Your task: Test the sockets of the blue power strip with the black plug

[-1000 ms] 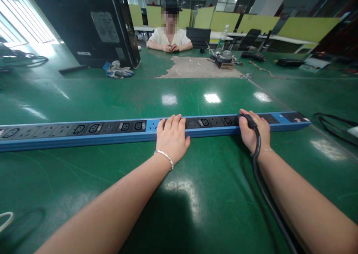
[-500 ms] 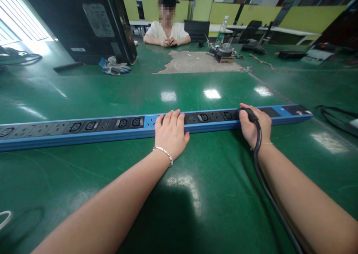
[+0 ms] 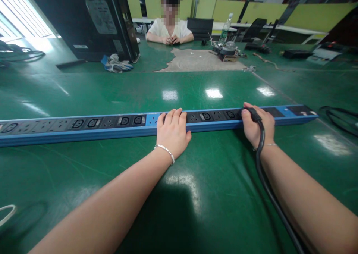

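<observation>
A long blue power strip (image 3: 123,131) with black socket blocks lies across the green table. My left hand (image 3: 173,131) rests over the strip near its light blue socket, fingers side by side on top and curled over the far edge, thumb at the near side. My right hand (image 3: 258,125) is closed round a black plug (image 3: 255,115) at the strip's right part. From the plug a thick black cable (image 3: 265,179) runs down along my right forearm. Whether the plug sits in a socket is hidden by my fingers.
A dark cabinet (image 3: 69,22) stands at the back left, with gloves (image 3: 117,63) beside it. Across the table (image 3: 112,86) sits a person (image 3: 170,30). A bottle (image 3: 226,28), small device parts and black cables lie toward the right.
The whole view has shifted slightly, so the strip and both hands appear a little further right. Both hands keep the same hold on the strip and the plug.
</observation>
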The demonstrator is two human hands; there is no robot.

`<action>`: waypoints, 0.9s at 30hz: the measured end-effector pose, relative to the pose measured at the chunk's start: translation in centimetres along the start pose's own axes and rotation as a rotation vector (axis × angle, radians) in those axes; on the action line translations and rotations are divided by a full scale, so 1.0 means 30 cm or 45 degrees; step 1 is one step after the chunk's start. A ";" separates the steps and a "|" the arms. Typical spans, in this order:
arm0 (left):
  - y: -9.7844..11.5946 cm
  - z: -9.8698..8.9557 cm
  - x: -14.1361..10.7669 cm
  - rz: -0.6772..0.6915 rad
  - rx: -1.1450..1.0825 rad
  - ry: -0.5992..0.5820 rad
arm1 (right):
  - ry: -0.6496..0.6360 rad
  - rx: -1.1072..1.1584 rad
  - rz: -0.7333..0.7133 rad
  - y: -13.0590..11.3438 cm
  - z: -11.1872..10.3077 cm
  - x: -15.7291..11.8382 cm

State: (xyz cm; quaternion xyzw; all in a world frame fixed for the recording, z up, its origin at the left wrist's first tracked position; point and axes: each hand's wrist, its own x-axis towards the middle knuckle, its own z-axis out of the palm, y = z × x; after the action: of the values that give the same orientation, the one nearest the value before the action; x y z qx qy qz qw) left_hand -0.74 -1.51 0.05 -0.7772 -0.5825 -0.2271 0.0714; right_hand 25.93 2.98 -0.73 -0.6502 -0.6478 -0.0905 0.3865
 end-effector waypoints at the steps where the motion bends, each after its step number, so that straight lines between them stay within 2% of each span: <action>1: 0.000 0.001 0.000 -0.001 0.003 0.002 | -0.012 0.009 -0.001 0.000 0.000 -0.001; 9: 0.000 0.000 0.001 0.001 -0.013 0.003 | 0.042 -0.014 0.002 -0.002 0.010 0.002; 17: -0.001 0.002 0.000 0.004 -0.017 0.017 | 0.041 0.174 0.056 -0.021 0.005 -0.003; 20: -0.001 0.003 0.000 0.004 -0.018 0.024 | 0.220 0.441 0.131 -0.020 -0.004 0.008; 22: -0.001 0.002 0.000 0.008 -0.017 0.029 | 0.389 0.598 0.202 0.009 -0.017 0.025; 24: -0.001 0.002 0.000 0.011 -0.015 0.031 | 0.456 0.640 0.244 0.069 -0.034 0.045; 27: -0.001 0.001 0.000 0.011 -0.012 0.027 | 0.560 0.520 0.236 0.188 -0.063 0.069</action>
State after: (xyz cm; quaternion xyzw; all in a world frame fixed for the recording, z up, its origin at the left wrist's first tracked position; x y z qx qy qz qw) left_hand -0.76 -1.49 0.01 -0.7776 -0.5772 -0.2378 0.0748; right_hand 32.08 4.20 -0.33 -0.5801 -0.4914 -0.0615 0.6467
